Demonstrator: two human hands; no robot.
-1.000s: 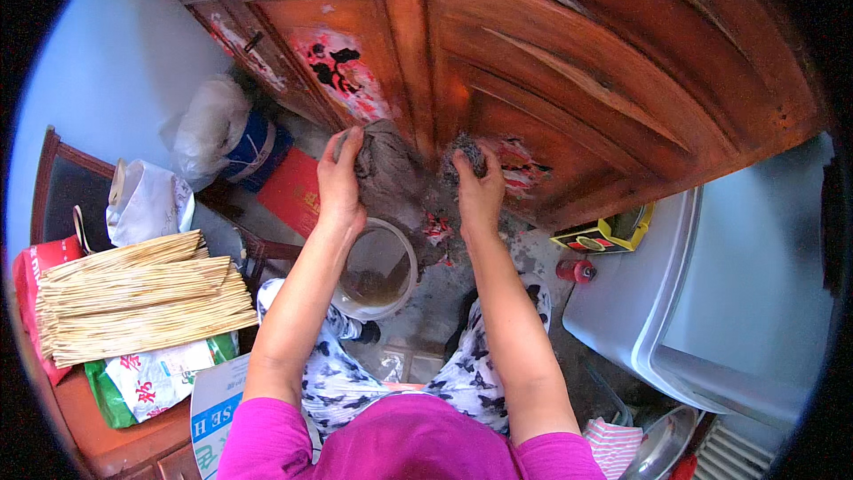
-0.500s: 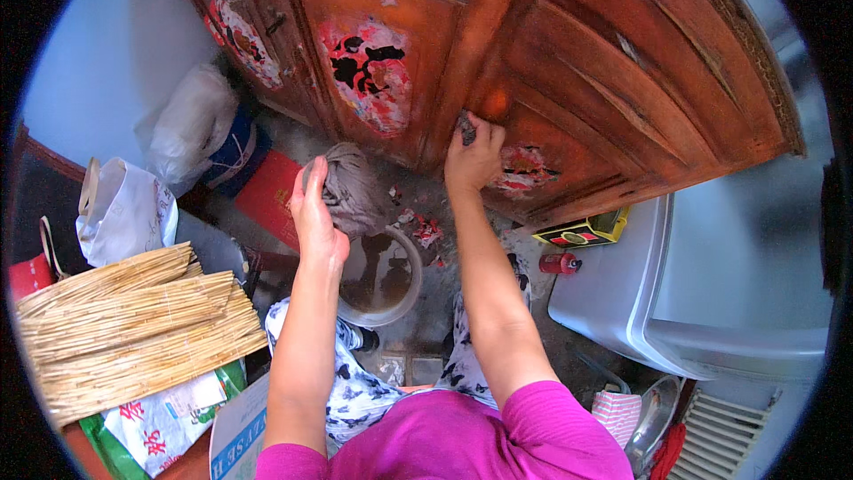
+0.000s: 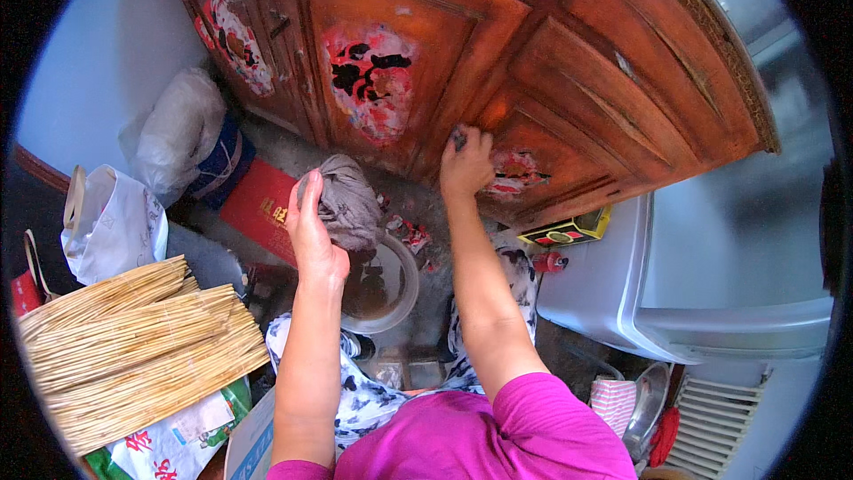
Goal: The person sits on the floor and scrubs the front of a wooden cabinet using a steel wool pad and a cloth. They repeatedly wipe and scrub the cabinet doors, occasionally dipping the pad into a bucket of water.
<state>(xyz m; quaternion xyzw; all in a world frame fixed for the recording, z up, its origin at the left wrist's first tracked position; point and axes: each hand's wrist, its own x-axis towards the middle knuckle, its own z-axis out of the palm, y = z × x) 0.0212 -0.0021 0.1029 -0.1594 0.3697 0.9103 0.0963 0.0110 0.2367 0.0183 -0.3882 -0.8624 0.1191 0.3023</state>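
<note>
Under the right hand [image 3: 466, 164], fingers closed on a small scraper, sticker remains [image 3: 514, 171] still cling to the wooden cabinet door [image 3: 569, 124], while left hand [image 3: 313, 231] fingers grip a grey rag [image 3: 348, 200] above the basin [image 3: 384, 284].

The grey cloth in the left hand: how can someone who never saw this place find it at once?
Start at the big brown wooden cabinet with peeling red door stickers. On the floor before it stands a round basin of dark water. Above it, the left hand holds the grey cloth, the only bunched, wrinkled fabric there.

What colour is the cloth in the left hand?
Grey-brown, seen in the head view: the cloth in the left hand.
</note>
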